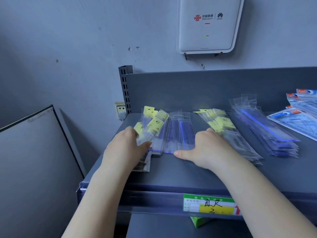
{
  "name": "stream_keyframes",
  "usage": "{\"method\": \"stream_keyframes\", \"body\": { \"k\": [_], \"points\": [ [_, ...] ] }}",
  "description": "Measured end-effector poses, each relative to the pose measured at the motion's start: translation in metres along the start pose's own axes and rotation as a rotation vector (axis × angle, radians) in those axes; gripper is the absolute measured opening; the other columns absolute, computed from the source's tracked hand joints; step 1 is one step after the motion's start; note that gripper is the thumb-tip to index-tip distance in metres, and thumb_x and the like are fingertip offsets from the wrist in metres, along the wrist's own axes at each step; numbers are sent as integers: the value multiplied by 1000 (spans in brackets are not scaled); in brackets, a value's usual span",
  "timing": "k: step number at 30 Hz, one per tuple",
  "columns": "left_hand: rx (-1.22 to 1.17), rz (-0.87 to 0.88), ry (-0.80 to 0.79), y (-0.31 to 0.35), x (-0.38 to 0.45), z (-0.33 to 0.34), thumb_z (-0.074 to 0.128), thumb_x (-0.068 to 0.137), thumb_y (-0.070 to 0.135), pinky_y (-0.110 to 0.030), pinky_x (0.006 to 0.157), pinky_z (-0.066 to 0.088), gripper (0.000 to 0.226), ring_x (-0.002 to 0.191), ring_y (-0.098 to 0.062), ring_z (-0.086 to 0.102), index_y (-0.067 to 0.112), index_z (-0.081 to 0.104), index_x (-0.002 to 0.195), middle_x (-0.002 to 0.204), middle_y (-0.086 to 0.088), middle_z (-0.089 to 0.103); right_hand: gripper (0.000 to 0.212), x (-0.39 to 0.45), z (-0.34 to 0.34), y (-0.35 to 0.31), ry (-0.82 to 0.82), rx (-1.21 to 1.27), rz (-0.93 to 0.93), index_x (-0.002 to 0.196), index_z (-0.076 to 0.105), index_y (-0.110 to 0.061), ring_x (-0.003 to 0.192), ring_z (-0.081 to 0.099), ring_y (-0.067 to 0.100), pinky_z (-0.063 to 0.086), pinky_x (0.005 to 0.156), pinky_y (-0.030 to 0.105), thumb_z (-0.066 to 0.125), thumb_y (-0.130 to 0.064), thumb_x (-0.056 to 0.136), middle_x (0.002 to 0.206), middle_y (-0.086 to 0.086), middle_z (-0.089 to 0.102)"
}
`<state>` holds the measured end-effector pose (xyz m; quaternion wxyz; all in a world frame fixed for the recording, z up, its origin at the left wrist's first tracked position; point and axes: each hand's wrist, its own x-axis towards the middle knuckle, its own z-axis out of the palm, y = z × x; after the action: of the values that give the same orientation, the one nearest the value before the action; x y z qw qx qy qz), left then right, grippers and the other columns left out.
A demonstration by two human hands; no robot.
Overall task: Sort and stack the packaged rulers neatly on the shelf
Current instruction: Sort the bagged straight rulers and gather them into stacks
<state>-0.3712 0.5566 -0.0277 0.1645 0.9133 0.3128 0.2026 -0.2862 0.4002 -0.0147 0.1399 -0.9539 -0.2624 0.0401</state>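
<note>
- Several piles of packaged rulers lie on the grey shelf [171, 174]: a skewed yellow-labelled pile [152, 127] at far left, a clear-sleeved pile [178, 133] beside it, more to the right.
- The left hand [127, 148] grasps the yellow-labelled pile, thumb on top and fingers curled round its left edge.
- The right hand [204, 148] rests by the clear-sleeved pile, thumb along its near end; its fingers are hidden, so their state is unclear.
- The rulers look light and stiff, their sleeves slippery; holding a pile by both long edges should stop it fanning.

A stationery shop: a grey display shelf [171, 172] carries a price label [209, 205] and packaged rulers [178, 133].
</note>
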Motion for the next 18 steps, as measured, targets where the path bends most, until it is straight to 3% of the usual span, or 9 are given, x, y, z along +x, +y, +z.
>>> {"method": "stream_keyframes", "body": {
  "k": [2, 4, 10, 16, 18],
  "points": [
    [-8, 17, 29, 0, 0, 1, 54, 91, 38, -28, 70, 34, 31, 86, -20, 46, 13, 46, 106, 95, 1, 47, 54, 1, 1, 3, 38, 29, 9, 62, 38, -15, 92, 46, 26, 34, 56, 29, 62, -61, 75, 95, 5, 44],
    [-38, 35, 50, 0, 0, 2, 48, 94, 32, -30, 68, 36, 23, 86, -25, 49, 11, 44, 103, 93, -1, 50, 49, 4, 2, 6, 59, 86, 20, 63, 41, -14, 82, 44, 24, 30, 51, 27, 68, -53, 74, 87, 4, 46],
    [-238, 36, 98, -2, -1, 3, 37, 96, 17, -34, 68, 40, 15, 85, -31, 52, 5, 45, 95, 86, -7, 55, 35, 13, 8, 7, 31, 174, 32, 85, 60, -9, 90, 58, 25, 47, 69, 31, 72, -39, 72, 89, 4, 63],
    [-438, 14, 132, -4, -5, -3, 34, 96, 17, -32, 59, 37, 15, 68, -20, 45, 7, 46, 93, 84, -7, 57, 33, 15, 5, 3, 3, 239, 66, 91, 53, -12, 83, 59, 22, 49, 75, 30, 74, -29, 72, 92, 5, 63],
    [-507, 0, 131, -3, -6, -4, 36, 95, 16, -31, 57, 35, 15, 66, -18, 44, 8, 47, 93, 86, -10, 59, 28, 14, 3, 1, -14, 187, 62, 84, 51, -13, 77, 55, 21, 45, 64, 26, 71, -28, 74, 86, 4, 59]
  ]
}}
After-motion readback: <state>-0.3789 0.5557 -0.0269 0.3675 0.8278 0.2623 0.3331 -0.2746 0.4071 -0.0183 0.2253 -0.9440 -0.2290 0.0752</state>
